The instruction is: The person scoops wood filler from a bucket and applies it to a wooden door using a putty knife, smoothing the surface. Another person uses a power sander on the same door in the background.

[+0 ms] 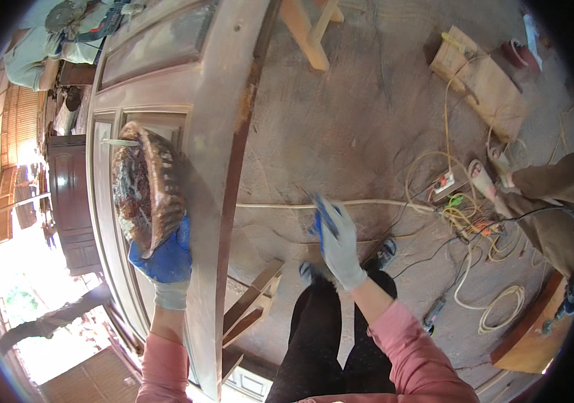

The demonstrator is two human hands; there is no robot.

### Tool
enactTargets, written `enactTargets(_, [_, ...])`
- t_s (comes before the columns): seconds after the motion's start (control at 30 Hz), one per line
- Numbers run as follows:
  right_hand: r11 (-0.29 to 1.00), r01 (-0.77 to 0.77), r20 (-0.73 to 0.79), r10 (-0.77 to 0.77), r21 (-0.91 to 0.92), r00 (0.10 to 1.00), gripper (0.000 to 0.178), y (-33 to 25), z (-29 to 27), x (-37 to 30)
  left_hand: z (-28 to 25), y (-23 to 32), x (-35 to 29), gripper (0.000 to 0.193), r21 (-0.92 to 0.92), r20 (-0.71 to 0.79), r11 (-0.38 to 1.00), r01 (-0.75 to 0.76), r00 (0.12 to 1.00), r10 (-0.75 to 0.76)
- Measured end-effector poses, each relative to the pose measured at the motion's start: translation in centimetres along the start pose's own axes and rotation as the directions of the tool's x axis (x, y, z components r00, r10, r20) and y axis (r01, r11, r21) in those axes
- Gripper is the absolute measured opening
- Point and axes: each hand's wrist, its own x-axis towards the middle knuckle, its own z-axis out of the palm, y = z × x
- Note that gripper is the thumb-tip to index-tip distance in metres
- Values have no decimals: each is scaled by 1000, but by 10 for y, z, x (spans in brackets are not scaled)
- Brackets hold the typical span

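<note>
My left hand (164, 258), in a blue-coated glove, grips the near edge of a ribbed brown bowl (168, 171). The bowl is tilted, its inside caked with dark and whitish residue, and a pale flat stick (121, 142) pokes out at its far end. Beneath it lies a panelled wooden door (206, 87), greyish brown. Off the door's right edge hangs my right hand (340, 245), in a white and blue glove. Its fingers are pressed together, and a thin dark tip shows beyond them; what it belongs to is hidden.
Wooden trestle legs (253, 302) stand under the door. Cables and a power strip (443, 185) lie on the floor at right, near another person's feet (481, 178). A wooden board (478, 84) lies far right. Another person with a power tool (102, 28) is at the far left.
</note>
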Motion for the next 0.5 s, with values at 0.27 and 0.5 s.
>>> enactTargets(0.27, [950, -283, -100, 272, -128, 957, 30, 15, -83, -137, -11, -7, -1, 66, -249, 101, 968, 29, 995, -4])
enactTargets(0.5, [947, -46, -56, 30, -319, 998, 24, -136, -48, -159, -26, -29, 3, 61, -340, 131, 937, 76, 991, -32])
